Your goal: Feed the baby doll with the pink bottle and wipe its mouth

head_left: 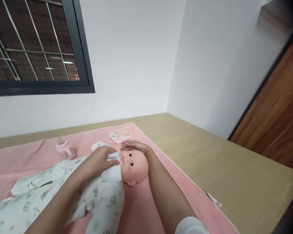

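Observation:
A baby doll [136,167] lies on its back in white clothes printed with small green animals, its bare head toward the right. A folded white cloth [113,174] rests at its neck and upper chest, just below the chin. My left hand [104,159] is on this cloth, thumb and fingers closed on its upper part. Along the far side of the doll's head lies my right hand [134,145], with fingers stretched out near the cheek. My right forearm curves around the crown of the head.
On the pink mat [141,208], a pink-topped baby bottle [64,149] stands beyond the doll's body. A small printed plastic packet [120,136] lies past my right hand. A small white item [214,200] lies by the mat's right edge. White walls and a barred window [39,42] rise behind.

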`<state>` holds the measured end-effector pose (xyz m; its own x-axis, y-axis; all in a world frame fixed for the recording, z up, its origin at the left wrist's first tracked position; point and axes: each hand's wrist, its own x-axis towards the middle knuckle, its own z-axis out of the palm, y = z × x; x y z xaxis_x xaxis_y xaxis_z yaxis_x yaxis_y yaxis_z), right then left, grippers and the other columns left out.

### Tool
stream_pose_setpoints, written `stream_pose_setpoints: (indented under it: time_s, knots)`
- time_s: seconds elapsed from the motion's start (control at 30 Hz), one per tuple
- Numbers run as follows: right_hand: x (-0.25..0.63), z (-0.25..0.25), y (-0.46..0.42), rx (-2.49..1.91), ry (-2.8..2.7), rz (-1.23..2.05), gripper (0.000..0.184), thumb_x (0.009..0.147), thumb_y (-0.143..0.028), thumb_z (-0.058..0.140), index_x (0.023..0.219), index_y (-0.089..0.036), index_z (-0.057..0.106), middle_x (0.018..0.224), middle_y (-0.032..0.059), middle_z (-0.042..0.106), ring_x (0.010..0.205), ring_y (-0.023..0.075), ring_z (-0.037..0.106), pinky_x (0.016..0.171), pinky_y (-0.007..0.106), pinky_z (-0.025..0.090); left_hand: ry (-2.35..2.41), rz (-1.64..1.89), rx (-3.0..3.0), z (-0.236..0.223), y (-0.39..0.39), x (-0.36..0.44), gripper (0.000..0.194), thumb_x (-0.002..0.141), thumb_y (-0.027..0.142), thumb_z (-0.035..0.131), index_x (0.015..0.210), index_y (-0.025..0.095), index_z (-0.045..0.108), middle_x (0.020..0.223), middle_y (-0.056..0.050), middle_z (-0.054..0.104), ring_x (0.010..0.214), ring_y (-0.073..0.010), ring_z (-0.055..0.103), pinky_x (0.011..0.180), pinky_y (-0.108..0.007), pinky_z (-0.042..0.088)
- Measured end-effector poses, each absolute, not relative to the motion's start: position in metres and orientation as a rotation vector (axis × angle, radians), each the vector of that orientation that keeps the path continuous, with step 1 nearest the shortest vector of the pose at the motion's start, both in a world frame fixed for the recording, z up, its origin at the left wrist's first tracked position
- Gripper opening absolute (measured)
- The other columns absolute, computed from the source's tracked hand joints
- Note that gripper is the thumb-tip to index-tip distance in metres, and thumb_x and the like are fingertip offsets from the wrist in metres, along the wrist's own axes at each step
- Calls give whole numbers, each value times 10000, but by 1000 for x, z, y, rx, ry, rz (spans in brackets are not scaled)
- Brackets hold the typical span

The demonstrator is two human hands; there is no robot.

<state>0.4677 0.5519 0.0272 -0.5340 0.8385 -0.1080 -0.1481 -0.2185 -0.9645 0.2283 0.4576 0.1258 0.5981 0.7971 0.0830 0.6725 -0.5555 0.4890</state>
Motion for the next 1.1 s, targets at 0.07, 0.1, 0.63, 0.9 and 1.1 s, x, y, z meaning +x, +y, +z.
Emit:
stream_pose_setpoints:
  time_s: [0.07,0.1,0.63,0.9,1.1]
  knots:
    - [466,31,549,-879,-1331,1824,429,733,-364,758,1099,-186,626,1073,69,683,1127,222,605,1080,403,394,1208,444,2432,125,458,228,302,775,380,530,617,182,365,620,39,395,632,-139,400,581,-259,258]
    - [465,32,548,-888,-1326,1822,426,728,-362,762,1091,-187,627,1070,68,684,1127,223,605,1078,405,397,1221,456,2435,124,458,228,305,779,383,526,619,184,359,624,38,404,636,-143,410,586,-261,261]
    - [466,30,552,-889,-1357,1853,382,739,-342,753,1067,-187,635,1054,61,684,1128,214,598,1070,403,409,1147,583,2423,122,460,229,215,813,334,482,680,183,560,784,-21,638,782,-210,563,704,-296,367]
    - [466,30,552,-887,-1401,1805,439,691,-336,792,1073,-184,637,1095,75,682,1164,227,584,1081,398,404,1122,626,2404,122,459,231,199,827,303,495,702,186,597,808,-21,653,804,-207,571,715,-276,382]
    - [467,30,551,-880,-1403,1801,515,668,-385,802,1109,-184,630,1079,77,678,1174,235,576,1106,425,369,1075,649,2379,125,459,230,189,823,294,499,719,179,606,811,-23,650,793,-201,570,715,-273,386]
